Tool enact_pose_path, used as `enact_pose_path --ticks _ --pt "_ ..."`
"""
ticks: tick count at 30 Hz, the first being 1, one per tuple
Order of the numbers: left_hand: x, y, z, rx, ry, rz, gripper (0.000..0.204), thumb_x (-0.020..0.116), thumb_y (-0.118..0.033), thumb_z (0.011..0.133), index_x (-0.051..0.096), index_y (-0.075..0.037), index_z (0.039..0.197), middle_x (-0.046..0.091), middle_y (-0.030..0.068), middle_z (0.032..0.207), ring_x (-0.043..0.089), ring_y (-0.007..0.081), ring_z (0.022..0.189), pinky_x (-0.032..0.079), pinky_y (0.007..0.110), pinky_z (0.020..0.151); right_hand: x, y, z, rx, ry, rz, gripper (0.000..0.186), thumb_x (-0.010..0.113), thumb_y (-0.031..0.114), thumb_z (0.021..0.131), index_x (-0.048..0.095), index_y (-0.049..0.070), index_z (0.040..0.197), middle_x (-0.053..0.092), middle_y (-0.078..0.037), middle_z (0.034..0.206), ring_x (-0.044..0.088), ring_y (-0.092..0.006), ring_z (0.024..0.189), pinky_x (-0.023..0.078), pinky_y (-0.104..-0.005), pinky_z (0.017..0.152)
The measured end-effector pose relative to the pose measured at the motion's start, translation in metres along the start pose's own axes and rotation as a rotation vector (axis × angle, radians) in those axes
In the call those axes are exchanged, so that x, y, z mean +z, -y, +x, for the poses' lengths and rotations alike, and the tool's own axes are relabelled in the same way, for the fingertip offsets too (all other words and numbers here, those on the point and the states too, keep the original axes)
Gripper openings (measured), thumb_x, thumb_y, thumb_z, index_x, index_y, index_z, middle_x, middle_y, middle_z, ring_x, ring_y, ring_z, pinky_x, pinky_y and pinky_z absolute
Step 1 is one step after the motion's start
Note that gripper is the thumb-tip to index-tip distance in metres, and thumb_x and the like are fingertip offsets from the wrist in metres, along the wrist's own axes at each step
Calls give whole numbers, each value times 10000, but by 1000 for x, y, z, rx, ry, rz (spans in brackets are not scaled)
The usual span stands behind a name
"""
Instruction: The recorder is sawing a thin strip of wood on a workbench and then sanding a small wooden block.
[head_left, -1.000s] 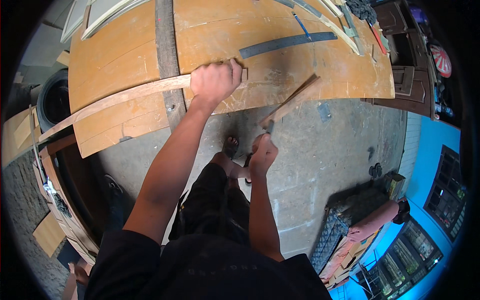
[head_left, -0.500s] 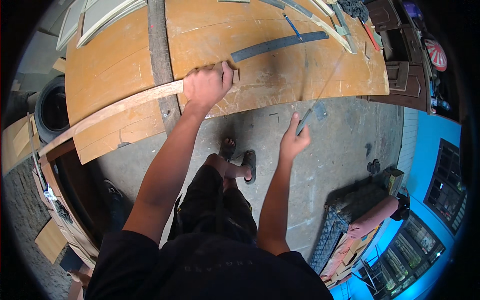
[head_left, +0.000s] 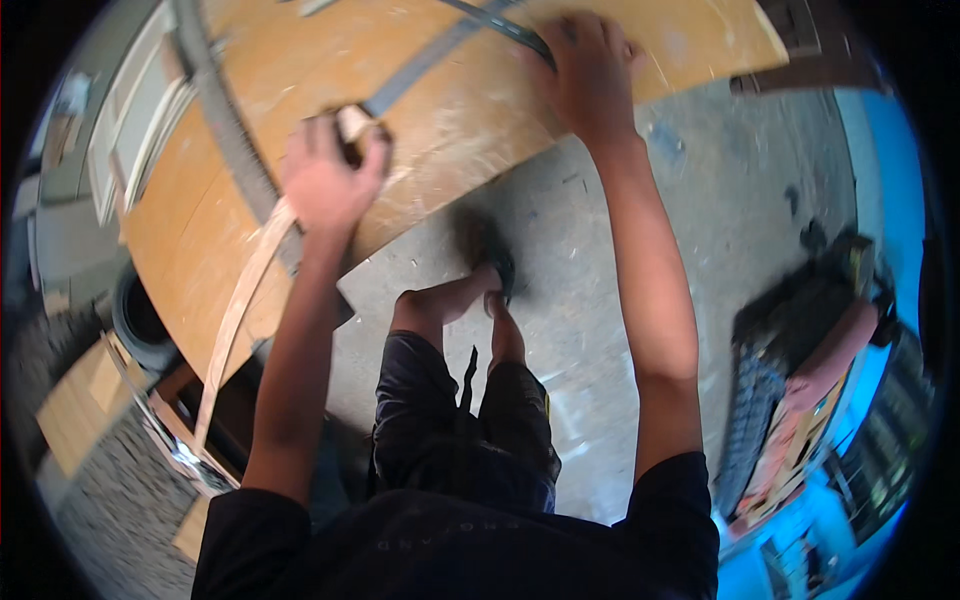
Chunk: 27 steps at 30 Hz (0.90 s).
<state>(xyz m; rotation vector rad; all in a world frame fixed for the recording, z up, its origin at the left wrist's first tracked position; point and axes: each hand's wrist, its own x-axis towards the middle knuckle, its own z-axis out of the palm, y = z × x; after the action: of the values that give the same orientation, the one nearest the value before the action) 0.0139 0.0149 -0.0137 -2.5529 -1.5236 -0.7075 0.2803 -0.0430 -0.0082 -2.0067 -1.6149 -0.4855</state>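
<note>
A long pale wooden strip (head_left: 243,275) passes under my left hand (head_left: 330,178), whose fingers are wrapped round it near its far end. The strip slants across the near left corner of the orange plywood tabletop (head_left: 480,130) and runs down past its edge. Over the far side of the table, my right hand (head_left: 588,75) is closed on the dark grip of a long, thin tool (head_left: 510,28). Motion blur and the picture's upper edge hide what kind it is. A grey ruler (head_left: 420,75) lies flat between my hands.
A weathered wooden bar (head_left: 238,140) crosses the table on the left. White-framed panels (head_left: 150,120) stand at the far left, above a black tyre (head_left: 138,315). A rolled pink bundle (head_left: 830,350) and a dark quilted pad (head_left: 752,392) lie on the right.
My right hand has swung forward from above the floor to over the table with the tool. My view has turned and shifted nearer the table. The left hand still grips the strip.
</note>
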Motion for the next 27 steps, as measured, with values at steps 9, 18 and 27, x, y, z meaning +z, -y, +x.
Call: enact_pose_path --ticks 9,18,27 --pt "1 6 -2 -229 181 -336 344 582 -179 955 544 20 1233 635 83 1014 586 135 872 485 275 783 64 -113 -231 961 -546 247 241 614 182 918 620 -35 813 630 -140 716 567 -142 655 450 -313 594" --pt "18 50 14 141 29 65 471 461 -267 994 440 4 1379 486 160 1367 499 225 1194 389 340 1016 351 -67 -447 1312 435 373 269 606 279 894 592 76 1070 630 -192 1091 663 -354 916 530 -474 772" --pt "41 59 1 313 -46 234 478 437 -266 1003 420 2 1398 460 167 1396 471 237 1236 362 349 1046 489 -39 -440 1122 737 308 408 561 295 929 484 265 1329 556 -164 1187 651 -367 967 555 -471 753"
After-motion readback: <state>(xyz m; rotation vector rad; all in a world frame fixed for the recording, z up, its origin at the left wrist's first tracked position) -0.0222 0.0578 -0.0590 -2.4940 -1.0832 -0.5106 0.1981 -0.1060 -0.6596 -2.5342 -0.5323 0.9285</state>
